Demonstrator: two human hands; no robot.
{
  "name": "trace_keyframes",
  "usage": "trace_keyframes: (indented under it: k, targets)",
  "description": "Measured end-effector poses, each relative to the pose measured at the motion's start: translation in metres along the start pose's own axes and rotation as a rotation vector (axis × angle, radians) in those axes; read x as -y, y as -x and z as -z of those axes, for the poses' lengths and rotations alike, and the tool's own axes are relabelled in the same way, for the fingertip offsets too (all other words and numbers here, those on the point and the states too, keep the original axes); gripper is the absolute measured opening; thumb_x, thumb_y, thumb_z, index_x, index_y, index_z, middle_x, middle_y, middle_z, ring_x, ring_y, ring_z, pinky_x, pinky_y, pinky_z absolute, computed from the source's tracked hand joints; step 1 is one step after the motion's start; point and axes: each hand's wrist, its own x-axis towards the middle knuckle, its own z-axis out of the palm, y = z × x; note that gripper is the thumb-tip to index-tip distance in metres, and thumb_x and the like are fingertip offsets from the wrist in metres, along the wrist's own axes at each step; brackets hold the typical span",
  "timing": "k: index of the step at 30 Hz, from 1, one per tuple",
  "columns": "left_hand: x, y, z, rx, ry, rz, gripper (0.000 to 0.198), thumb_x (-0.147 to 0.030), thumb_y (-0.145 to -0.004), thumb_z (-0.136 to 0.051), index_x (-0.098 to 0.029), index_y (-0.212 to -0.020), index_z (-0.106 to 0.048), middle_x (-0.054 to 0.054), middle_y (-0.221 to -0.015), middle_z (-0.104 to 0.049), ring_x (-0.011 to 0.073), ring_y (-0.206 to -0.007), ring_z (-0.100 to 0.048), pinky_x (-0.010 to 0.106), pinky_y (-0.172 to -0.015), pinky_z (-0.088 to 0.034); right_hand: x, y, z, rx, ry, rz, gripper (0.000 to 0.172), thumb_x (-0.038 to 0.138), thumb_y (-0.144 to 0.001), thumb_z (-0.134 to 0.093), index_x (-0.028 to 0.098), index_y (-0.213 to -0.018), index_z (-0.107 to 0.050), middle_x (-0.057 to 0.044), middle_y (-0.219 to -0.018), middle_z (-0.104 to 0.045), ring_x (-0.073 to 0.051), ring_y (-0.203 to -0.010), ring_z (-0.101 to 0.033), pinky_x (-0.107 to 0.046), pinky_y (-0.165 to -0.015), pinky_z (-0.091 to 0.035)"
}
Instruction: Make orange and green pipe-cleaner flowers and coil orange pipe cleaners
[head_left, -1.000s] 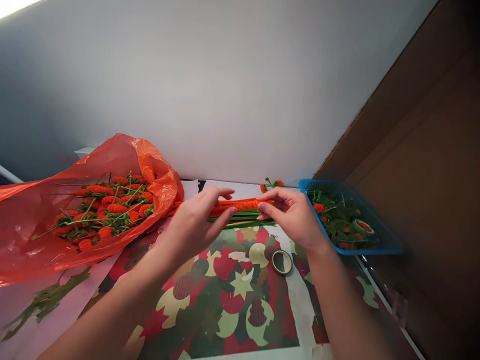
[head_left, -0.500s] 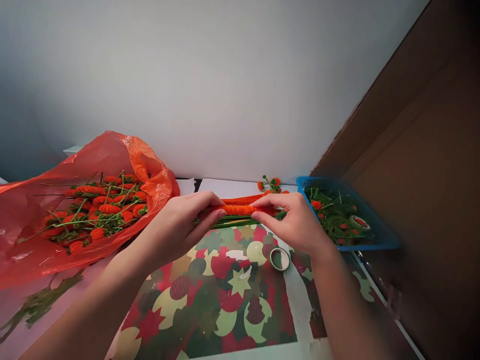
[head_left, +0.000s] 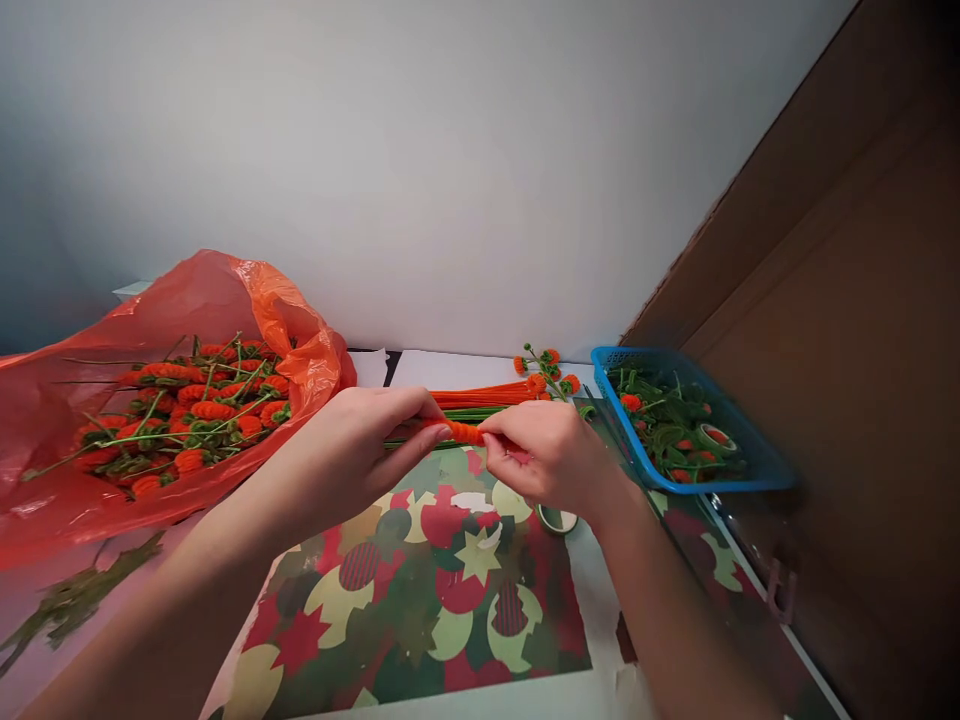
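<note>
An orange fuzzy coil [head_left: 465, 433] stretches between my two hands above the patterned sheet [head_left: 420, 590]. Its left end is pinched by the thumb and fingers of my left hand [head_left: 382, 440]. My right hand [head_left: 547, 445] grips the other end, its fingers curled in. Behind the hands lie orange fuzzy stems [head_left: 484, 396] and green stems [head_left: 469, 413]. A roll of tape [head_left: 557, 521] rests on the sheet, partly hidden below my right hand.
An orange plastic bag [head_left: 300, 350] at the left holds several orange flowers with green stems. A blue basket [head_left: 652, 480] of greenery stands at the right. A sprig of small orange flowers [head_left: 551, 370] lies near the wall. Brown cardboard rises at the right.
My right hand has moved left, closer to my left hand, and its fingers have curled in. Less of the orange coil shows between the hands, and the tape roll is now partly covered.
</note>
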Motion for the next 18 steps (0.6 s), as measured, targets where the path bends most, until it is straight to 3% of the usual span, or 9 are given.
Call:
trace_keyframes:
  k: [5, 8, 10, 12, 13, 15, 17, 18]
  targets:
    - [0.004, 0.001, 0.001, -0.006, 0.012, -0.011, 0.020, -0.032, -0.089, -0.053, -0.020, -0.074, -0.058, -0.005, -0.053, -0.055, 0.0094, -0.044, -0.043, 0.022, -0.045, -0.031, -0.003, 0.001, -0.003, 0.014, -0.111, -0.031, 0.021, 0.010, -0.084, -0.046, 0.014, -0.071, -0.062, 0.001, -0.058, -0.055, -0.009, -0.053, -0.047, -0.022, -0.053, -0.035]
    - [0.005, -0.001, -0.002, -0.074, 0.095, 0.055, 0.015, -0.033, -0.084, -0.058, -0.022, -0.074, -0.062, -0.004, -0.053, -0.054, 0.0101, -0.044, -0.044, 0.024, -0.045, -0.032, -0.006, 0.000, -0.008, -0.036, -0.205, -0.092, 0.017, 0.011, -0.084, -0.049, 0.015, -0.074, -0.062, 0.002, -0.061, -0.057, -0.008, -0.052, -0.047, -0.020, -0.053, -0.037]
    - [0.005, -0.005, -0.010, -0.231, 0.251, 0.180, 0.012, -0.035, -0.079, -0.065, -0.023, -0.080, -0.064, -0.004, -0.055, -0.054, 0.0111, -0.046, -0.048, 0.024, -0.046, -0.035, -0.009, -0.001, -0.013, -0.098, -0.229, -0.144, 0.016, 0.012, -0.085, -0.050, 0.016, -0.075, -0.062, 0.001, -0.062, -0.059, -0.008, -0.053, -0.049, -0.020, -0.054, -0.038]
    - [0.003, -0.009, -0.022, -0.486, 0.518, 0.355, 0.022, -0.037, -0.075, -0.071, -0.024, -0.090, -0.063, -0.002, -0.067, -0.060, 0.0120, -0.055, -0.055, 0.024, -0.051, -0.044, -0.011, -0.002, -0.019, -0.167, -0.219, -0.202, 0.017, 0.014, -0.085, -0.050, 0.017, -0.074, -0.063, 0.001, -0.062, -0.061, -0.009, -0.054, -0.051, -0.021, -0.056, -0.040]
    - [0.001, -0.012, -0.030, -0.522, 0.675, 0.425, 0.028, -0.038, -0.073, -0.072, -0.023, -0.093, -0.061, -0.002, -0.072, -0.061, 0.0119, -0.057, -0.057, 0.024, -0.053, -0.048, -0.012, -0.002, -0.022, -0.205, -0.205, -0.232, 0.017, 0.014, -0.086, -0.050, 0.017, -0.075, -0.063, 0.001, -0.063, -0.062, -0.010, -0.055, -0.053, -0.021, -0.056, -0.041]
    - [-0.003, -0.015, -0.046, -0.425, 0.928, 0.520, 0.040, -0.040, -0.068, -0.076, -0.019, -0.096, -0.058, -0.001, -0.076, -0.063, 0.0123, -0.056, -0.060, 0.026, -0.053, -0.051, -0.011, -0.003, -0.030, -0.278, -0.166, -0.286, 0.017, 0.016, -0.086, -0.050, 0.017, -0.075, -0.063, -0.001, -0.066, -0.065, -0.011, -0.058, -0.056, -0.022, -0.058, -0.043]
    - [-0.007, -0.017, -0.059, -0.294, 1.058, 0.571, 0.039, -0.040, -0.067, -0.078, -0.016, -0.091, -0.059, 0.002, -0.077, -0.065, 0.0138, -0.061, -0.063, 0.027, -0.058, -0.054, -0.007, -0.003, -0.039, -0.339, -0.135, -0.327, 0.018, 0.017, -0.086, -0.049, 0.017, -0.076, -0.064, -0.002, -0.067, -0.067, -0.013, -0.059, -0.058, -0.024, -0.059, -0.044]
    - [-0.009, -0.017, -0.065, -0.300, 1.092, 0.581, 0.037, -0.040, -0.067, -0.078, -0.016, -0.089, -0.061, 0.002, -0.079, -0.066, 0.0146, -0.066, -0.064, 0.027, -0.062, -0.055, -0.005, -0.002, -0.043, -0.366, -0.131, -0.343, 0.018, 0.017, -0.086, -0.049, 0.017, -0.076, -0.064, -0.003, -0.068, -0.068, -0.013, -0.060, -0.059, -0.024, -0.059, -0.045]
